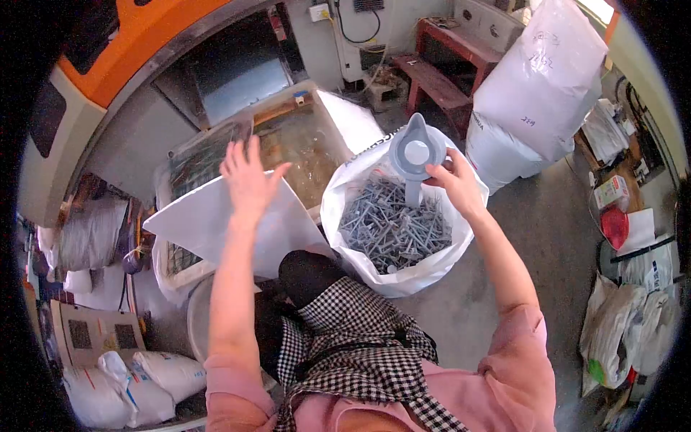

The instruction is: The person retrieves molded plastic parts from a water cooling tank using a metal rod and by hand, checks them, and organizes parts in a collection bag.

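My right hand pinches the edge of a grey spouted plastic piece, round with a paler disc in its middle. A short grey stem hangs below it. The piece is held over a white sack full of thin grey plastic sticks. My left hand is raised with its fingers spread and holds nothing. Beneath that hand lies a white board, slanting across the near side of a clear-walled bin. What lies at the bottom of the bin is hard to make out.
Large stuffed white sacks stand at the back right, beside a dark red bench. An orange and grey machine rises at the upper left. More white bags lie lower left, and plastic bags at the right edge.
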`<state>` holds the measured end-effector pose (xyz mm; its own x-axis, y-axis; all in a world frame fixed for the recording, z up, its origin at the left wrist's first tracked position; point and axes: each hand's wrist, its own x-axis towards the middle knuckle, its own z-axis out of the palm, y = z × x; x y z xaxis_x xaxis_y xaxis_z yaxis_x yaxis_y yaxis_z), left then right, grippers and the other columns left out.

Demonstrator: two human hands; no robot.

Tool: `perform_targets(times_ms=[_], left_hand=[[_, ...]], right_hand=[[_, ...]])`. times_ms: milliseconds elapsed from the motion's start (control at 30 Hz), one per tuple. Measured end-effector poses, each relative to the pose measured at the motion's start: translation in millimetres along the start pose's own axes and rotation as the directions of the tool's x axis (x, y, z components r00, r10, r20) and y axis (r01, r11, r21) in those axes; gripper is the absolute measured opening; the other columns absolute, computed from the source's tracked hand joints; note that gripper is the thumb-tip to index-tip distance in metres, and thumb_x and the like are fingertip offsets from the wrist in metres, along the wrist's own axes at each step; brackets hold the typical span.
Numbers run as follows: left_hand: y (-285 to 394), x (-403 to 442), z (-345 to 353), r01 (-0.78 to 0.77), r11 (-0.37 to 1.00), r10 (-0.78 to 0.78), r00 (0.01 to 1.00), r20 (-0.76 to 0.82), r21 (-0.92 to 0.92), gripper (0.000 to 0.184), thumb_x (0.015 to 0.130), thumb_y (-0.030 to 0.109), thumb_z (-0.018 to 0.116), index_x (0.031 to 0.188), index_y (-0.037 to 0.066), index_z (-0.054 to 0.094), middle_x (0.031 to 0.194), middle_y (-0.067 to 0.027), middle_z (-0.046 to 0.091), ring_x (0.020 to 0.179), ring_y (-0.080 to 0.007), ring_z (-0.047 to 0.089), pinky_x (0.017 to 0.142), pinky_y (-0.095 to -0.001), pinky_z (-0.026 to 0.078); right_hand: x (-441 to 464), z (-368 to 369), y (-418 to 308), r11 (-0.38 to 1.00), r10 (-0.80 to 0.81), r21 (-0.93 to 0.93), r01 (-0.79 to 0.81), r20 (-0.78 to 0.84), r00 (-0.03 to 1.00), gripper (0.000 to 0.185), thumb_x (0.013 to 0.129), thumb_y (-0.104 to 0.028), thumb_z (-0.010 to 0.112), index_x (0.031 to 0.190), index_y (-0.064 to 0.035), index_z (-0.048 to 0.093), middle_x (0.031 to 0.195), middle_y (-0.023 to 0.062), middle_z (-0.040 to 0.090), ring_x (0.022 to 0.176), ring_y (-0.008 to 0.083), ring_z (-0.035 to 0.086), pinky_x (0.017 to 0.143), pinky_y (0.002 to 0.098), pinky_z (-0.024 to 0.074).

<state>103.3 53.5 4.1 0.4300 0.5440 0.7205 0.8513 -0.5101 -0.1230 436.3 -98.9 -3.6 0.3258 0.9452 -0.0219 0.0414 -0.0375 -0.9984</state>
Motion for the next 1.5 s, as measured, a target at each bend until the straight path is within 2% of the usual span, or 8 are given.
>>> perform_targets(times_ms=[133, 433, 667, 733, 933, 1300, 1400, 1500], left_hand=[[-69, -34, 6, 0.068, 0.991, -0.095, 0.961, 0.259, 0.111, 0.048, 0.073, 0.02, 0.067, 0.116, 0.008, 0.051, 0.102, -0.0126, 0.051, 0.105, -0.0293, 0.047, 0.092, -0.0443, 0.033], [-124, -30, -99, 0.011, 0.999, 0.003, 0.922, 0.388, -0.035, 0.016, 0.066, 0.002, 0.061, 0.081, 0.008, 0.059, 0.079, -0.0088, 0.045, 0.083, -0.0262, 0.046, 0.075, -0.0393, 0.035], [-72, -79, -141, 0.101, 0.994, -0.102, 0.787, 0.609, 0.036, 0.012, 0.073, 0.009, 0.056, 0.083, 0.007, 0.063, 0.086, -0.0122, 0.05, 0.088, -0.0293, 0.047, 0.077, -0.0371, 0.04], [-54, -96, -127, 0.098, 0.994, -0.047, 0.787, 0.615, -0.049, 0.014, 0.074, 0.009, 0.055, 0.084, 0.008, 0.064, 0.086, -0.0118, 0.05, 0.088, -0.0287, 0.049, 0.079, -0.0377, 0.04], [-64, -100, -121, 0.09, 0.976, 0.06, 0.767, 0.639, -0.2, 0.011, 0.073, 0.011, 0.054, 0.082, 0.006, 0.057, 0.08, -0.0085, 0.048, 0.086, -0.0247, 0.049, 0.079, -0.0363, 0.04], [-106, -100, -96, -0.009, 0.967, 0.161, 0.793, 0.588, -0.254, 0.011, 0.07, 0.009, 0.06, 0.08, 0.005, 0.063, 0.077, -0.0068, 0.054, 0.086, -0.0234, 0.057, 0.08, -0.0378, 0.049], [-112, -98, -95, -0.09, 0.969, 0.21, 0.795, 0.569, -0.231, 0.019, 0.08, 0.015, 0.051, 0.088, 0.002, 0.063, 0.09, -0.0106, 0.059, 0.094, -0.0253, 0.057, 0.085, -0.0372, 0.05], [-114, -96, -95, -0.109, 0.958, 0.24, 0.805, 0.542, -0.264, 0.02, 0.078, 0.013, 0.051, 0.088, 0.001, 0.062, 0.087, -0.0098, 0.059, 0.093, -0.0233, 0.058, 0.085, -0.037, 0.049]], right_hand=[[-7, 39, -5, 0.959, -0.226, 0.16, 0.236, -0.078, 0.971, 0.056, 0.083, -0.009, 0.06, 0.129, 0.0067, 0.032, 0.113, 0.0189, 0.054, 0.098, 0.0192, 0.057, 0.081, 0.031, 0.049], [27, 165, -7, 0.845, -0.053, 0.534, 0.024, 0.038, 0.998, 0.06, 0.082, -0.01, 0.061, 0.13, 0.0021, 0.027, 0.109, 0.0165, 0.053, 0.093, 0.0198, 0.057, 0.077, 0.0288, 0.0487], [138, 304, 26, 0.948, 0.078, 0.299, -0.107, 0.107, 0.991, 0.06, 0.075, -0.011, 0.068, 0.121, 0.0061, 0.034, 0.107, 0.0217, 0.055, 0.096, 0.0263, 0.06, 0.081, 0.0318, 0.0492], [169, 350, 65, 0.97, 0.054, -0.221, -0.099, -0.202, 0.978, 0.075, 0.069, -0.025, 0.072, 0.12, 0.0109, 0.03, 0.1, 0.0277, 0.059, 0.092, 0.0334, 0.062, 0.081, 0.0344, 0.049], [234, 419, 221, 0.815, 0.31, -0.395, -0.423, -0.32, 0.895, 0.084, 0.064, -0.031, 0.077, 0.122, 0.0057, 0.029, 0.114, 0.0299, 0.053, 0.106, 0.0402, 0.055, 0.093, 0.0402, 0.0444], [299, 502, 395, 0.647, 0.303, -0.701, -0.301, -0.126, 0.945, 0.087, 0.07, -0.031, 0.074, 0.13, 0.0057, 0.023, 0.117, 0.0279, 0.051, 0.104, 0.0368, 0.056, 0.09, 0.0418, 0.0461], [310, 504, 391, 0.819, 0.496, -0.541, -0.192, 0.5, 0.71, 0.096, 0.071, -0.015, 0.07, 0.141, -0.0019, 0.006, 0.117, 0.022, 0.054, 0.093, 0.0261, 0.06, 0.078, 0.0356, 0.0497], [306, 488, 350, 0.902, 0.431, -0.281, -0.327, 0.587, 0.685, 0.074, 0.071, -0.015, 0.07, 0.132, -0.0045, 0.03, 0.101, 0.0187, 0.06, 0.083, 0.0227, 0.062, 0.07, 0.0343, 0.0508]])
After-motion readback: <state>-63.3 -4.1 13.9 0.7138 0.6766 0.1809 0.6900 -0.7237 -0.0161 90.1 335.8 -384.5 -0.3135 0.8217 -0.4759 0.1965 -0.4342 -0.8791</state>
